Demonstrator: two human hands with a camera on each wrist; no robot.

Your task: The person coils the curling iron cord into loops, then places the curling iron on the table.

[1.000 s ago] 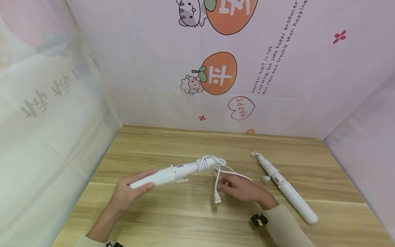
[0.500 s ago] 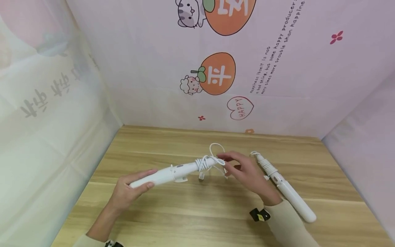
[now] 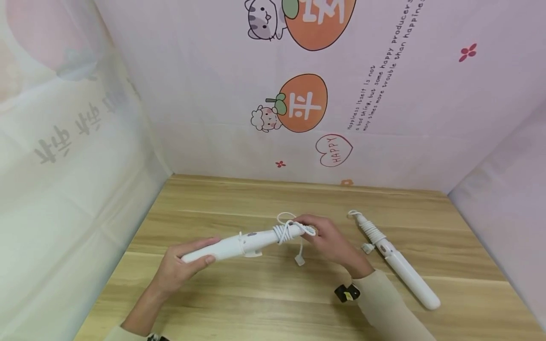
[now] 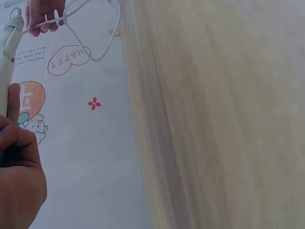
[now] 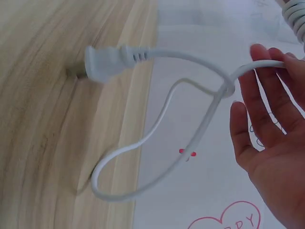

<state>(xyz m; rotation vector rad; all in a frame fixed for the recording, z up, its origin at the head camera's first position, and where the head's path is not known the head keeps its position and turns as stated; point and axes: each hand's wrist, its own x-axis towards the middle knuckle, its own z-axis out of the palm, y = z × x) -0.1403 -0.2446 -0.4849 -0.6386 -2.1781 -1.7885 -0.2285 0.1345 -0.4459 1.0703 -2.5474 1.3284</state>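
My left hand (image 3: 174,267) grips the smooth thick end of a white hair iron (image 3: 226,247), held above the wooden table at a slant. White cord (image 3: 281,233) is wound in several turns round its thin end. At that end, my right hand (image 3: 330,241) pinches the loose cord between thumb and fingers. In the right wrist view, this cord (image 5: 167,172) hangs in a loop and crosses itself near the fingertips. A two-pin plug (image 5: 107,64) dangles from its end over the table. The left wrist view shows the left fingers (image 4: 21,138) curled round the iron.
A second white hair iron (image 3: 409,274) lies on the table (image 3: 239,303) at the right, its cord neatly coiled round the handle and its plug (image 3: 368,247) beside it. White printed cloth (image 3: 213,94) stands as walls at the back and both sides.
The right hand has gone from below the iron's thin end up to it, with the loose cord. The cord loop and plug have shifted. The left hand holds nearly still.
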